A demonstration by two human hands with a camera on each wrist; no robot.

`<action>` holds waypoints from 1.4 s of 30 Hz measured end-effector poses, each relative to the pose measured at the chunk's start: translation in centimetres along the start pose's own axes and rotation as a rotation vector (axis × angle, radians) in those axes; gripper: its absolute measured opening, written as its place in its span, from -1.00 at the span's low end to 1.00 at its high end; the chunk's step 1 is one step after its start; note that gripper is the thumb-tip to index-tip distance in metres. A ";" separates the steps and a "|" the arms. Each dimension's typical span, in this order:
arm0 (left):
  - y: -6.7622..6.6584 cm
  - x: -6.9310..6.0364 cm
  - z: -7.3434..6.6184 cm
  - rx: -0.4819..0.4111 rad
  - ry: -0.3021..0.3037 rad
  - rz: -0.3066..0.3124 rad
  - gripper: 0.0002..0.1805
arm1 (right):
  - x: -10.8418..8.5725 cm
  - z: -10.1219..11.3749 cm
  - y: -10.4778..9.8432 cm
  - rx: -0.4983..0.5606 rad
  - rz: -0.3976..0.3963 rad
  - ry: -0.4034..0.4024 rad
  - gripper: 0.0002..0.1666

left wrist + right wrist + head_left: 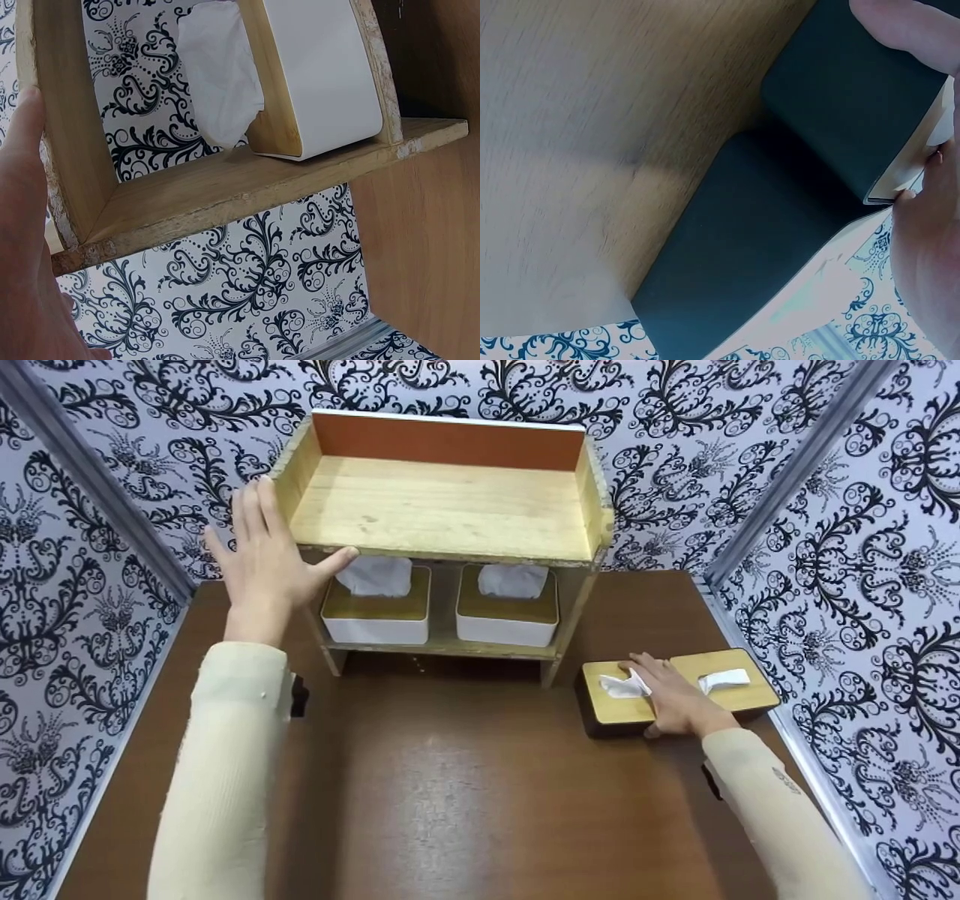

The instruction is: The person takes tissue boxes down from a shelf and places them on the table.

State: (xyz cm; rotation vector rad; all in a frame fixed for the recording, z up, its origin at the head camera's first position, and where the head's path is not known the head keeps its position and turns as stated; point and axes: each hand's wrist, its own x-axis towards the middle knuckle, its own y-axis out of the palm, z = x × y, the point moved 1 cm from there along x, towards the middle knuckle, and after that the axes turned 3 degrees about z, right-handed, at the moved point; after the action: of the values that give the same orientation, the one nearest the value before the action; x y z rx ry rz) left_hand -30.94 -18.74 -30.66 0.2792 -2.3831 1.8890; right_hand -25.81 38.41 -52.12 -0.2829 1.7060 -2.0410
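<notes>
My left hand [262, 551] is at the left side of a small wooden shelf [450, 506], fingers straight and spread. Its thumb touches the shelf's front edge; the left wrist view shows a finger along the wooden side panel [67, 127]. At the right, my right hand [671, 697] grips a dark tissue box [600, 712] with a wooden lid from above. The right wrist view shows the thumb pressed on that box's dark side [847, 90]. A white tissue [621, 686] sticks out beside the fingers. Another dark tissue box [697, 661] stands right beside it.
On the shelf's lower level stand two white tissue boxes [375, 631] with wooden lids and tissues pulled up. All stands on a brown table [442, 795]. Patterned walls [862, 585] with metal corner strips enclose the table at the back and sides.
</notes>
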 end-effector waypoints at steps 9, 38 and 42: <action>-0.1 0.0 -0.1 0.005 0.002 0.003 0.47 | -0.2 1.1 -1.1 -0.011 0.046 0.034 0.44; 0.0 -0.2 -0.1 -0.009 0.006 -0.012 0.46 | 1.4 10.1 -3.5 -0.069 -0.015 -0.140 -0.24; 0.1 -0.2 0.0 -0.008 0.005 -0.018 0.47 | 1.8 11.7 -3.2 -0.098 0.020 -0.168 -0.28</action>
State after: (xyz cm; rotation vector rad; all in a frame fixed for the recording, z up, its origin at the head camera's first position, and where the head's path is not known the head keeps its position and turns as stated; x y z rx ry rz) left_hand -30.72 -18.68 -30.75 0.2936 -2.3759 1.8700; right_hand -22.93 27.75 -46.84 -0.4538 1.7001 -1.8662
